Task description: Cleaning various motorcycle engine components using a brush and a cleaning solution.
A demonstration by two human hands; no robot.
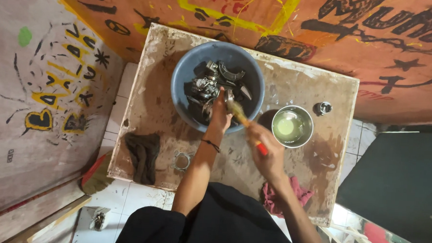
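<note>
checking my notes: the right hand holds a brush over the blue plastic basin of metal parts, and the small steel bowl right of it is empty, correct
Not quite. The head view shows the small steel bowl holding a pale yellowish liquid, not empty. The rest stands: the right hand holds a brush over the blue plastic basin of metal parts.

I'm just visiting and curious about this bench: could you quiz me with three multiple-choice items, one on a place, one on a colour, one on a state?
1. Where is the steel bowl?
A. right of the basin
B. on the floor
C. inside the basin

2. What colour is the basin?
A. red
B. blue
C. white

3. What is the right hand doing?
A. resting flat
B. holding a brush
C. lifting the rag

Answers:
1 A: the steel bowl stands on the table beside the basin.
2 B: its rim and wall are blue.
3 B: the right hand grips a brush aimed at the metal parts, which the left hand touches.
</note>
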